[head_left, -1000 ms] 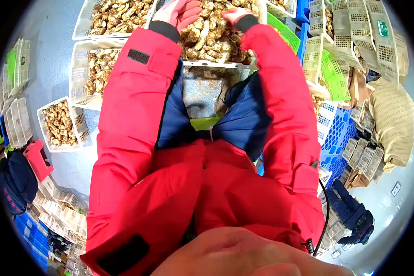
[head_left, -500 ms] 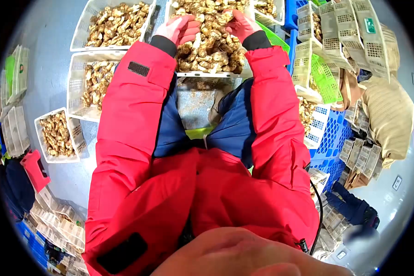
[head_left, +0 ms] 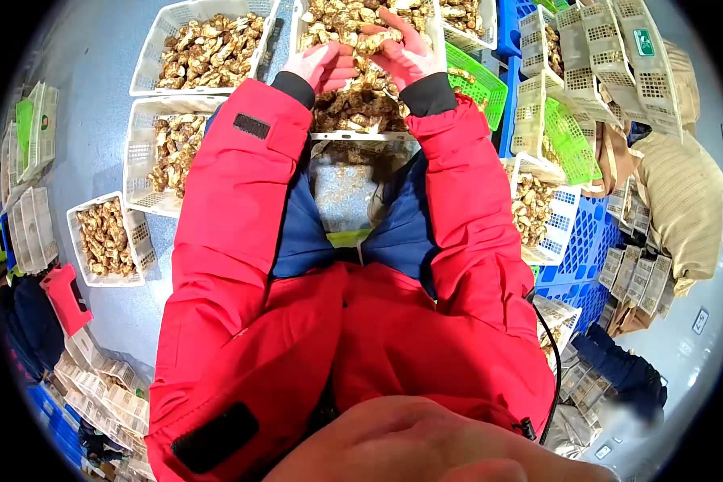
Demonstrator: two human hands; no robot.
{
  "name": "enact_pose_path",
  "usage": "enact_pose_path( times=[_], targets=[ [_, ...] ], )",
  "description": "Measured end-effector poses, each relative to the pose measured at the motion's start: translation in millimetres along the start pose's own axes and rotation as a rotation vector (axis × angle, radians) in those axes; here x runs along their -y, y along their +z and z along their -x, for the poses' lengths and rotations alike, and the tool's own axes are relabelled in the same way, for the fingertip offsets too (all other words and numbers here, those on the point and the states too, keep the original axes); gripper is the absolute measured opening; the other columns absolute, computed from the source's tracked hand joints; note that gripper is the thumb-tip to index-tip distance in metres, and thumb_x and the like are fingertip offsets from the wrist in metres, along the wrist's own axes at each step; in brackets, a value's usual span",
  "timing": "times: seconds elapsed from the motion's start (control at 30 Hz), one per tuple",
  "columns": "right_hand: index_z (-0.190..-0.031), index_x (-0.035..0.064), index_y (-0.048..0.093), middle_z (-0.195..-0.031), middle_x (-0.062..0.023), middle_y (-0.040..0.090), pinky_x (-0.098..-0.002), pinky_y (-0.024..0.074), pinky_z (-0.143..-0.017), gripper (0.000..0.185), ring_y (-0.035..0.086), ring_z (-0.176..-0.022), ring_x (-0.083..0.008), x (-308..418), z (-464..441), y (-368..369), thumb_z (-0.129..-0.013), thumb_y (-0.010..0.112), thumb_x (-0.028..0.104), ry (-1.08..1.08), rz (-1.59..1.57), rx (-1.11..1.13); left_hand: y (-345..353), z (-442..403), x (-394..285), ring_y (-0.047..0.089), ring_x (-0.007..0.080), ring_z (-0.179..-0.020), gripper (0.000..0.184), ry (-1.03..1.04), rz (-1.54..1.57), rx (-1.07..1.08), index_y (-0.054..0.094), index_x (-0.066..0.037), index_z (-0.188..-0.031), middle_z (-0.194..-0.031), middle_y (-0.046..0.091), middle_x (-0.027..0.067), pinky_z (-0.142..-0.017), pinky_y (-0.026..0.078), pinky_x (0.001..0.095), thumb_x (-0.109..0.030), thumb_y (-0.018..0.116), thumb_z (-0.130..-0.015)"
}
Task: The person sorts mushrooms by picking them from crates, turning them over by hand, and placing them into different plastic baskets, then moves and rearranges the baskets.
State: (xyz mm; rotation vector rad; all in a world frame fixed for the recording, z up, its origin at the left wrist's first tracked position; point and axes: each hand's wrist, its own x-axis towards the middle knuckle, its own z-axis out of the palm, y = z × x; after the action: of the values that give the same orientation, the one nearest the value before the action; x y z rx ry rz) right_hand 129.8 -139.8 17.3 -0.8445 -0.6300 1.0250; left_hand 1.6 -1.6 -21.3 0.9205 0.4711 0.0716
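A white crate [head_left: 401, 136] in front of my knees holds a heap of brown and cream mushrooms [head_left: 361, 112]. My right hand [head_left: 409, 55], in a pale pink glove, grips a single mushroom [head_left: 380, 40] between thumb and fingers above the heap. On the crate's left side is my left hand [head_left: 325, 66], similarly gloved, its fingers pointing inward and slightly bent over the mushrooms. No mushroom shows in that hand, though its fingertips partly hide what lies beneath.
Mushroom-filled white crates stand to the left, among them a far crate [head_left: 140, 76], a nearer crate [head_left: 140, 161] and a small crate [head_left: 140, 241]. At right are a green basket [head_left: 494, 92], stacked crates [head_left: 602, 68] and blue pallets [head_left: 582, 249]. A person's dark-clothed legs [head_left: 618, 361] appear lower right.
My right hand has moved left and now holds a mushroom up over the heap. My left hand has shifted slightly right and down. The view has moved a little.
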Motion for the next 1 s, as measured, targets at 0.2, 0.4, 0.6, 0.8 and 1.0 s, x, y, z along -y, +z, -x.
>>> enact_pose_path(
  times=[0.2, 0.4, 0.6, 0.8, 1.0],
  targets=[
    [-0.123, 0.0032, 0.038, -0.111, -0.0073, 0.051, -0.0227, 0.0387, -0.081, 0.052, 0.048, -0.095, -0.0134, -10, -7, 1, -0.073, 0.055, 0.003, -0.131, 0.609, 0.066, 19, 9, -4, 0.058, 0.0159, -0.081, 0.047, 0.025, -0.003, -0.024, 0.043, -0.004, -0.114, -0.094, 0.057, 0.0089, -0.067, 0.048, 0.0244, -0.036, 0.054, -0.081],
    [-0.116, 0.0137, 0.045, -0.107, -0.0107, 0.052, -0.0347, 0.0415, -0.082, 0.047, 0.050, -0.098, -0.0271, -5, -3, -2, -0.071, 0.059, 0.018, -0.312, 1.632, -0.014, 6, -3, 4, 0.058, 0.0137, -0.080, 0.041, 0.267, -0.181, -0.079, 0.047, -0.003, -0.111, -0.091, 0.058, 0.0067, -0.064, 0.048, 0.0242, -0.022, 0.061, -0.077],
    [-0.112, 0.0195, 0.046, -0.100, -0.0082, 0.058, -0.0371, 0.0447, -0.073, 0.037, 0.056, -0.089, -0.0240, 11, 10, -15, -0.077, 0.052, 0.029, -0.043, 1.830, -0.070, 6, -5, 6, 0.058, 0.0191, -0.084, 0.036, 0.230, -0.148, 0.023, 0.043, -0.005, -0.115, -0.100, 0.056, 0.0117, -0.068, 0.048, 0.0276, -0.020, 0.051, -0.084],
    [-0.115, -0.0025, 0.042, -0.093, -0.0160, 0.059, -0.0310, 0.0471, -0.069, 0.041, 0.060, -0.077, -0.0226, 46, 45, -70, -0.081, 0.054, 0.016, 0.340, 0.260, -0.256, 5, -9, 8, 0.058, 0.0175, -0.086, 0.045, 0.060, -0.190, -0.114, 0.046, -0.004, -0.113, -0.101, 0.057, 0.0098, -0.074, 0.046, 0.0278, -0.035, 0.053, -0.081],
    [-0.117, 0.0014, 0.042, -0.102, -0.0125, 0.054, -0.0272, 0.0425, -0.071, 0.038, 0.054, -0.085, -0.0198, 53, 68, -60, -0.085, 0.047, 0.021, 0.204, -0.225, 0.025, 1, -10, 15, 0.058, 0.0179, -0.086, 0.048, -0.001, -0.229, -0.083, 0.043, -0.006, -0.115, -0.104, 0.056, 0.0089, -0.072, 0.048, 0.0297, -0.037, 0.054, -0.080]
  ],
)
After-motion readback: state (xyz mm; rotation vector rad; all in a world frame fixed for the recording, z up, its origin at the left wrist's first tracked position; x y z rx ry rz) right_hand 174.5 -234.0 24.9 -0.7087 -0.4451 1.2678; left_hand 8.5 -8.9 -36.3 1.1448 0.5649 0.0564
